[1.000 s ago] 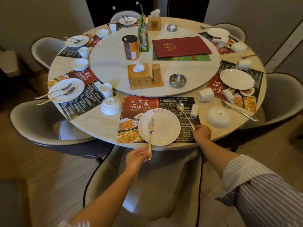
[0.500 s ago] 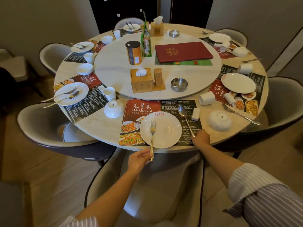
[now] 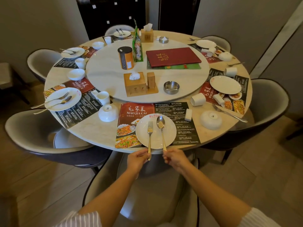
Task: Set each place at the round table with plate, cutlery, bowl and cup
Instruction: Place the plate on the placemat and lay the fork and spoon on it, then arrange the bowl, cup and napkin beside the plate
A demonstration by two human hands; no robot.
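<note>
The spoon (image 3: 160,124) is now laid on the plate (image 3: 155,131) beside the fork (image 3: 150,133); both handles are pinched by the left hand (image 3: 137,158) and right hand (image 3: 174,158), so bowl and cup are left.

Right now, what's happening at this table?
A person is setting the nearest place at a round table. The left hand pinches the handle end of a fork and the right hand holds the handle of a spoon; both utensils lie side by side on the white plate. An upturned bowl sits to the plate's left. The places on the left look set; the ones on the right have tipped cups and loose forks.
</note>
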